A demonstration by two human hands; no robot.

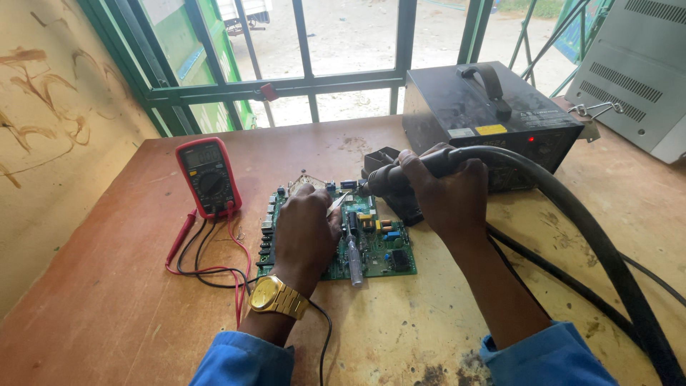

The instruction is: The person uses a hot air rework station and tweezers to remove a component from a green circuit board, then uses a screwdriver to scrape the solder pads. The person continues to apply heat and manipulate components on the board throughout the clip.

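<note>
Green board: circuit board (pixel 371 243) flat on the surface (pixel 429 322), frame centre.
Left hand (pixel 307 232): over the board, pinching tweezers (pixel 339 203).
Right hand (pixel 450 193): fist wrapped round black hot-air nozzle handle (pixel 400 175), tip above board.
Upper left: red multimeter (pixel 208 175).

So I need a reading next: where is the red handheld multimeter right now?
In the head view, the red handheld multimeter lies on the wooden table, left of the green circuit board and the left hand.
</note>
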